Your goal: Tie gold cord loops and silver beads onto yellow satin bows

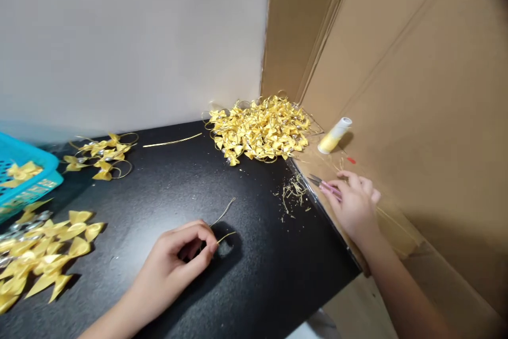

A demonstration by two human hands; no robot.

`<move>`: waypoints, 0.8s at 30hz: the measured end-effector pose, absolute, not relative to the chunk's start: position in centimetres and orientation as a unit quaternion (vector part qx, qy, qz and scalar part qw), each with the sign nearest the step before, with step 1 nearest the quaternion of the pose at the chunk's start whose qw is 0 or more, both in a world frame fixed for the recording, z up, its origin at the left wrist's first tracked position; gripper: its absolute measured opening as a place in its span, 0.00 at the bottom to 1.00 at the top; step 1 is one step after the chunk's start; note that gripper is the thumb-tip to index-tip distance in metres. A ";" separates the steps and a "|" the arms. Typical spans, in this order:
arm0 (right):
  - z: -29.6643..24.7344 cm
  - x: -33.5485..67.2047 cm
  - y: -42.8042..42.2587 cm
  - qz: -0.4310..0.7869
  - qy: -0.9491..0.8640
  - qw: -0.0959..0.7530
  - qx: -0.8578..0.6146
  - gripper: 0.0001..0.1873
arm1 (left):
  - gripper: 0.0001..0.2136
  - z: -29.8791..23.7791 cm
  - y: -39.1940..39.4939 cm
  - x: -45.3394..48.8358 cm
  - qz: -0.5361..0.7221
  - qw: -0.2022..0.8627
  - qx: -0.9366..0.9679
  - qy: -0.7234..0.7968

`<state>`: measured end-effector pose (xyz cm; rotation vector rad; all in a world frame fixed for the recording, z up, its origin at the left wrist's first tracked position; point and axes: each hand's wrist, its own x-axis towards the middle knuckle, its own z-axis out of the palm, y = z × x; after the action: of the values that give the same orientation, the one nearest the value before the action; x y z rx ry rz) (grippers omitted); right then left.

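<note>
My left hand (pixel 174 259) is over the black table, thumb and forefinger pinched on a thin gold cord (pixel 226 237). Two ends of cord stick out past the fingertips; whatever else lies inside the curled fingers is hidden. At the table's right edge, my right hand (pixel 355 204) is closed around small scissors with pink handles (pixel 331 190). Their dark blades point left, toward a scatter of cord clippings (pixel 293 191). Behind the clippings rises a big heap of yellow ribbon bows (pixel 257 130) with gold cord loops.
A blue basket (pixel 47 167) with yellow bows stands at the left. Loose bows (pixel 47 254) lie before it, looped bows (pixel 105 156) beyond. One gold cord piece (pixel 172 141) lies near the wall. A yellow-white spool (pixel 334 135) stands on the cardboard (pixel 436 90) at right.
</note>
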<state>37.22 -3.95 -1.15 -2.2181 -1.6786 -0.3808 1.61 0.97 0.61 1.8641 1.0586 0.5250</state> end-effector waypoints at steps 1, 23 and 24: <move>-1.3 37.3 -3.9 -0.125 -0.589 0.178 -0.778 0.15 | 0.11 0.8 1.1 2.3 0.216 0.458 0.750 0.425; -0.9 27.6 -9.1 0.667 -0.096 0.571 -0.468 0.24 | 0.13 1.2 4.0 14.7 0.172 0.625 0.631 0.426; -0.9 27.8 -8.9 0.666 -0.092 0.572 -0.470 0.24 | 0.13 1.3 4.0 14.9 0.167 0.626 0.631 0.426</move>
<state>27.77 -8.93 -0.92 -1.1028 -0.2150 1.5616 14.86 4.02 1.33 1.4481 0.9772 0.3826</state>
